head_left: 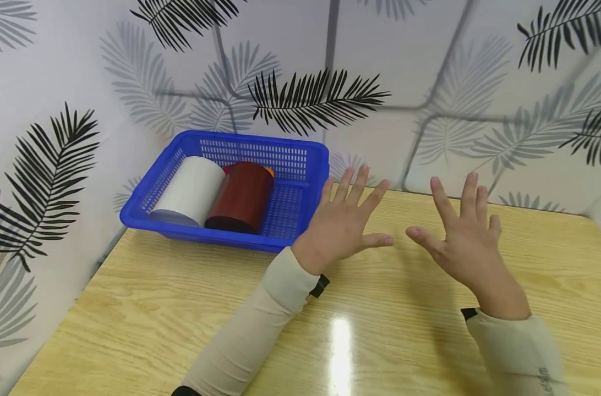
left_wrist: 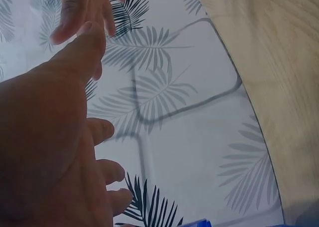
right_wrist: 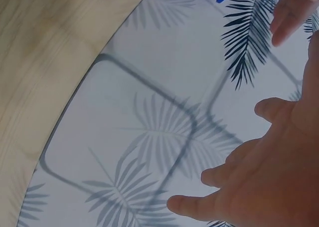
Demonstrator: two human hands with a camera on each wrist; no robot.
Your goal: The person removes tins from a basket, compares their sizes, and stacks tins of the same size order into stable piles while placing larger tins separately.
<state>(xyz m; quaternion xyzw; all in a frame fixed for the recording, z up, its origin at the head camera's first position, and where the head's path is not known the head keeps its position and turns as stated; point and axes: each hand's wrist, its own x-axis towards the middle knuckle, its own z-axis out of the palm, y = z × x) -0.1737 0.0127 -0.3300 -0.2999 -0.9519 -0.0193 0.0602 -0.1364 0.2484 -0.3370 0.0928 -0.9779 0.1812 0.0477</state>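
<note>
Both hands are raised over the table with fingers spread, palms facing away in the head view, and neither holds anything. My left hand [head_left: 342,225] is just right of a blue plastic basket [head_left: 231,237], its wrist overlapping the basket's right corner in this view. Farther right is my right hand [head_left: 464,242], its thumb pointing toward the left thumb across a small gap. Inside the basket, a white cylinder [head_left: 191,187] lies on its side beside a dark red-brown cylinder [head_left: 243,195]. Red and yellow bits peek out behind them, mostly hidden.
The light wood-grain table [head_left: 157,308] runs back to a wall covering [head_left: 380,49] printed with palm leaves. The basket stands at the table's back left, and its right part shows bare mesh floor. A bright reflection lies on the tabletop near the front.
</note>
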